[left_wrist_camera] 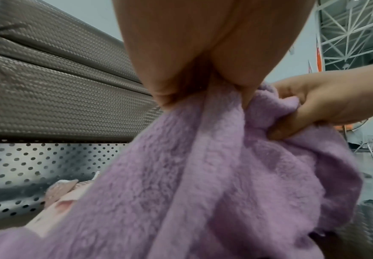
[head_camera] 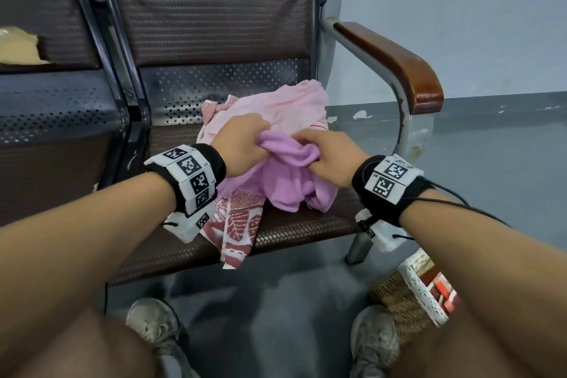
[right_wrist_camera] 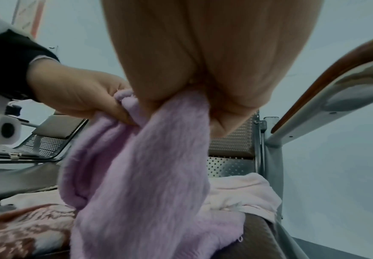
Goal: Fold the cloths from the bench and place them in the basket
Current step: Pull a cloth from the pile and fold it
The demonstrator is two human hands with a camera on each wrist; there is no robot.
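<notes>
Waiting hall: linked perforated-metal bench seats (head_camera: 221,86), steel roof trusses (left_wrist_camera: 349,29).

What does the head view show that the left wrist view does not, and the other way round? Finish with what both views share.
Only the head view shows the wicker basket on the floor, the wooden armrest, the red patterned cloth hanging over the seat edge, and the person's shoes.

Only the left wrist view shows the purple cloth's fluffy pile close up, a white truss structure and a distant folding chair.

Both show the left hand and right hand gripping the purple cloth, plus the perforated metal bench back.
</notes>
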